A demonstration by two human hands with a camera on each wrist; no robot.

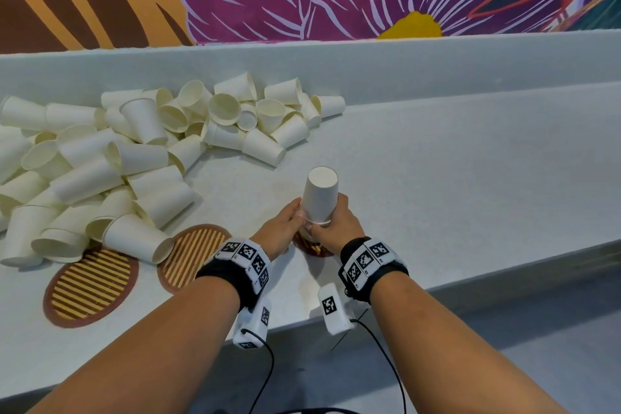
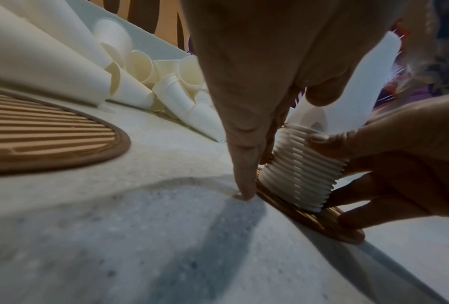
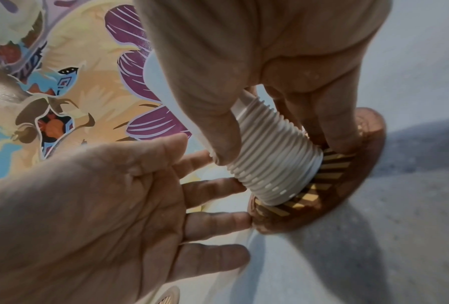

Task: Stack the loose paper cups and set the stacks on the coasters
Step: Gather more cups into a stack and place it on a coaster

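Stack of inverted white paper cups (image 1: 319, 198), rolled rims forming close ribs below a smooth top cup, is standing on the rightmost striped brown coaster (image 3: 358, 168) on the grey surface (image 1: 437, 178). The right hand (image 1: 337, 228) is pinching the ribbed part between thumb and fingers; the left hand (image 1: 280, 232), fingers straight, is touching it.

We can read no word, number or brand in these views. The only signs we find are black-and-white square code patterns. A row of them stands on the left wristband (image 1: 247, 257), and another row stands on the right wristband (image 1: 368, 260). One pattern stands on the side of the left white box (image 1: 253, 323) under the left wrist, and one on the top of the right white box (image 1: 332, 307) under the right wrist. Beside some patterns on the wristbands there are very small marks, too small for us to read.
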